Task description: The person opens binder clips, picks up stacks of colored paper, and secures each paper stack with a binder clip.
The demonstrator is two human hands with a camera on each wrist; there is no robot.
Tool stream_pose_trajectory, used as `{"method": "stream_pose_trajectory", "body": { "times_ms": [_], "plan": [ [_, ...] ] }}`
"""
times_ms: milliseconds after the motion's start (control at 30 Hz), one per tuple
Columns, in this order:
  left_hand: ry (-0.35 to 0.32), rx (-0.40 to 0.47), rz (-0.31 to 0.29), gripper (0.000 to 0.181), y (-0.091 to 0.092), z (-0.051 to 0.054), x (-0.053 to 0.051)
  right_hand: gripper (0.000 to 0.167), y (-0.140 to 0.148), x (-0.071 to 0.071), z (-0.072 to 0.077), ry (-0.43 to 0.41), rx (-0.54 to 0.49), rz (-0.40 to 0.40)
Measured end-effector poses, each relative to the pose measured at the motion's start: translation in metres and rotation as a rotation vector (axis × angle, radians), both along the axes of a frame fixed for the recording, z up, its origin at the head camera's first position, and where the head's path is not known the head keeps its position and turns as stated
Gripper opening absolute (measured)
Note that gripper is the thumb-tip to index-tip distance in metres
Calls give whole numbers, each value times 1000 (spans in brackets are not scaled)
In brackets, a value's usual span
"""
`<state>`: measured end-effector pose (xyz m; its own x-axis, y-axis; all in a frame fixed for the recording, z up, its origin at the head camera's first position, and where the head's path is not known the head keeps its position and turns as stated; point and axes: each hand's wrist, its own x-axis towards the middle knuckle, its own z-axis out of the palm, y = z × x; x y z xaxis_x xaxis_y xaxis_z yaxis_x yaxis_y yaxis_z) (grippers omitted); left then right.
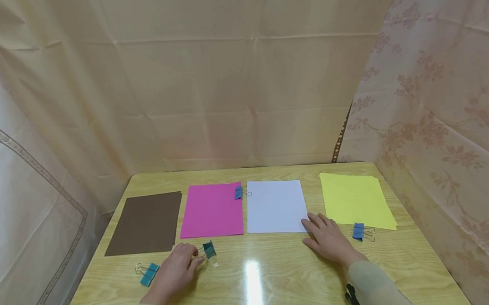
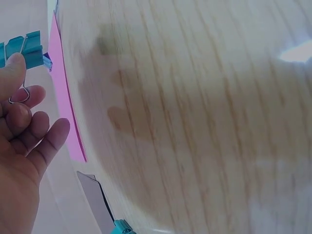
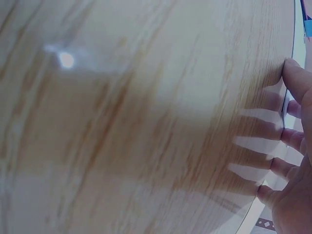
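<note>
My left hand (image 1: pixel 173 271) pinches a teal binder clip (image 1: pixel 209 250) by its wire handle, in front of the pink paper (image 1: pixel 211 211). The left wrist view shows the clip's teal body (image 2: pixel 31 52) just beyond the thumb, with one wire loop between the fingers. My right hand (image 1: pixel 329 240) rests with spread fingers at the near right corner of the white paper (image 1: pixel 274 206). In the right wrist view its fingertips touch the tabletop and paper edge. A blue binder clip (image 1: pixel 238 192) sits at the pink paper's right edge.
Brown paper (image 1: pixel 145 223) lies at the left, with another teal binder clip (image 1: pixel 149 274) in front of it. Yellow sheets (image 1: pixel 357 200), slightly fanned, lie at the right near a blue binder clip (image 1: pixel 358 232). Curtains (image 1: pixel 241 80) hang behind and beside the table.
</note>
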<state>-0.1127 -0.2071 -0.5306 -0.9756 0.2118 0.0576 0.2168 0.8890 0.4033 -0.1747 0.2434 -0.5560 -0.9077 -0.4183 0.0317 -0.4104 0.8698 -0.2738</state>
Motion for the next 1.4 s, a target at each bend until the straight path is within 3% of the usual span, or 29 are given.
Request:
{"method": "stream_pose_trajectory", "body": {
  "times_ms": [167,500,733,867,1100,1400],
  "plan": [
    [37,0,-25,16,-1,0,0,59,-1,0,0,4,3,-1],
    [38,0,-14,15,0,0,0,58,0,-3,6,-8,4,0],
    [45,3,-14,16,0,0,0,56,13,-15,23,96,-7,-25],
    [40,-2,-17,16,-1,-1,0,56,27,-22,34,92,-2,-127],
    [50,5,-29,17,-2,-2,0,60,63,-32,47,-21,-55,-355],
    [93,9,-21,15,-3,-3,1,71,117,-41,44,-145,-48,-528]
  ]
}}
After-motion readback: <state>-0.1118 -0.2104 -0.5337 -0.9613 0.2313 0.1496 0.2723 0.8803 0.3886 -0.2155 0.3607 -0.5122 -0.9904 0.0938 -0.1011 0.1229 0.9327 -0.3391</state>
